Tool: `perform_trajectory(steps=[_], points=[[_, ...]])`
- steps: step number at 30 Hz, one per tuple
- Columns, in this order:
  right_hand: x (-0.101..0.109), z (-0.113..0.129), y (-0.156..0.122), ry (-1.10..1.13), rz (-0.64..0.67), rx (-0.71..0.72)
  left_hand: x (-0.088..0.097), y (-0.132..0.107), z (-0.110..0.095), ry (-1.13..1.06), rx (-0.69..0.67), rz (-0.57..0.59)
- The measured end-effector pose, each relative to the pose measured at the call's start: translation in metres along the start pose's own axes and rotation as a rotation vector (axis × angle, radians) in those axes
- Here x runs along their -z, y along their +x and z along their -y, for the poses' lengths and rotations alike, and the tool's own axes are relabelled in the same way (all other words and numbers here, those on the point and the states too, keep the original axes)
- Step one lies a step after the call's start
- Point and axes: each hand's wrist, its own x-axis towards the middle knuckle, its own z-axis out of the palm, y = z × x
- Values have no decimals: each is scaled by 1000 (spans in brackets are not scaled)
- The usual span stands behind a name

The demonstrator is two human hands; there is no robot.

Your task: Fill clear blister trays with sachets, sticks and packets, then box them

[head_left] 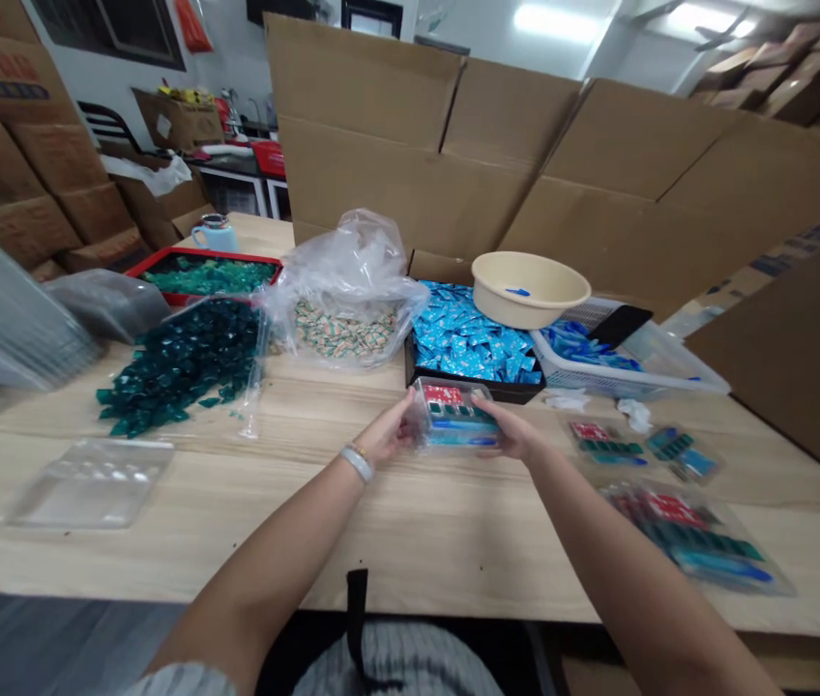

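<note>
Between my two hands, above the middle of the table, is a clear plastic box (453, 414) packed with a red item, dark green pieces and blue items. My left hand (394, 427) grips its left end, a bracelet on that wrist. At the right end my right hand (508, 425) has its fingers closed on the same box. Just behind it sits a black tray of blue packets (468, 333). To the right lie similar filled clear boxes (707, 536), some of them stacked. An unfilled clear plastic tray (91, 483) rests at the left.
Dark green pieces (185, 362) are heaped at the left, before a red tray (276, 274). Small packets (344, 329) fill a plastic bag. A cream basin (530, 290) stands by a white basket (671, 372) holding blue items. Cardboard walls (381, 126) close off the back.
</note>
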Motion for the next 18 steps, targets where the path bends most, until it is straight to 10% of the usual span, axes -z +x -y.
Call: perform_trajectory(steps=[18], points=[[18,7,8,0,3,-105,8,-21,66,231,-412,-264]])
